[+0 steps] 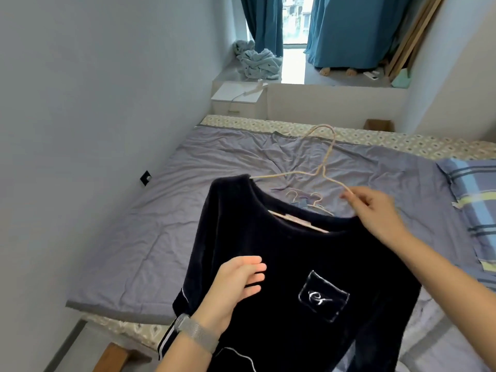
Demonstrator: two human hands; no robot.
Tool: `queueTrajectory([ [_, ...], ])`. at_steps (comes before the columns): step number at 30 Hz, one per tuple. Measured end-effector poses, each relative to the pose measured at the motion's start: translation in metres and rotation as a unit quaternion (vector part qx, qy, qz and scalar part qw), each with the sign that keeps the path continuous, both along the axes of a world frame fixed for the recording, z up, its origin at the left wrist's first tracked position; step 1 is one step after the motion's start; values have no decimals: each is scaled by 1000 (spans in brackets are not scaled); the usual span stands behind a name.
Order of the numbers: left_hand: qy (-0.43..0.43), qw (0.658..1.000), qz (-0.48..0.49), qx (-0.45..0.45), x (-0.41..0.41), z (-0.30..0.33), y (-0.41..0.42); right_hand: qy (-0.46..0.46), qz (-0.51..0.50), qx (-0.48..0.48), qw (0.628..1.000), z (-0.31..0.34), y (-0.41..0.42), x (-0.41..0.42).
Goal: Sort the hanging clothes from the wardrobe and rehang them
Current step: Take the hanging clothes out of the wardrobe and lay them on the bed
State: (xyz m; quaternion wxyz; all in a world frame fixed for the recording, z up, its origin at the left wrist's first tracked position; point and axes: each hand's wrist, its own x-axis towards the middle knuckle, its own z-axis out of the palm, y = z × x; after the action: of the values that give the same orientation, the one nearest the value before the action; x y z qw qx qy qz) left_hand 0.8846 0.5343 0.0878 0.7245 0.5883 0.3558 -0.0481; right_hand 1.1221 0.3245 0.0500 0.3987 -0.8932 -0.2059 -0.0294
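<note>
A: Where are you in the job?

B: You look to be mid-way through working a hanger (319, 173) into or out of the dark top (290, 264); I can't tell which. Its left arm is inside the shoulder, and the right arm and hook stand clear of the neckline. The top is held up over the bed (188, 210), not lying on it.

A: And the hands?

B: Your right hand (375, 213) pinches the bare right arm of the hanger between fingertips, the rest of the hand loosely curled. Your left hand (236, 283) lies on the front of the top with fingers nearly straight, thumb hidden, so I can't tell whether it grips the cloth or only steadies it.

A: What next?

B: If you're hanging it, I'd say hold the collar wide with the left and slide that free arm under the right shoulder. More hangers (308, 201) lie on the bed just beyond the neckline, so keep the hook from snagging them.
</note>
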Motion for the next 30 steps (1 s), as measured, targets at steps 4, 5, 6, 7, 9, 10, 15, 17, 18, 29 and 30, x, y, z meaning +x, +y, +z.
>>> queueTrajectory([
  [4,28,999,31,24,-4,-16,13,-49,-149,-214,964,-21,9,84],
  [5,32,998,37,28,-4,-21,15,9,-171,-254,952,-29,14,90],
  [6,36,998,44,33,-4,-26,16,63,-168,-281,943,-39,21,89],
  [7,41,997,52,35,-5,-31,17,88,-139,-306,938,-51,30,80],
  [9,52,996,68,38,-7,-42,17,76,-29,-352,933,-79,51,46],
  [10,59,995,72,45,-8,-48,17,64,35,-368,927,-93,62,21],
  [15,93,986,80,115,-21,-79,20,189,212,-319,904,-141,93,-104],
  [17,95,981,88,147,-34,-89,26,236,214,-259,912,-146,99,-132],
  [18,99,977,93,162,-44,-91,30,242,220,-248,912,-148,101,-141],
  [29,243,911,164,288,-291,-79,51,65,421,-293,856,-70,190,-239],
  [30,256,903,183,291,-322,-74,48,61,445,-285,847,-63,201,-262],
])
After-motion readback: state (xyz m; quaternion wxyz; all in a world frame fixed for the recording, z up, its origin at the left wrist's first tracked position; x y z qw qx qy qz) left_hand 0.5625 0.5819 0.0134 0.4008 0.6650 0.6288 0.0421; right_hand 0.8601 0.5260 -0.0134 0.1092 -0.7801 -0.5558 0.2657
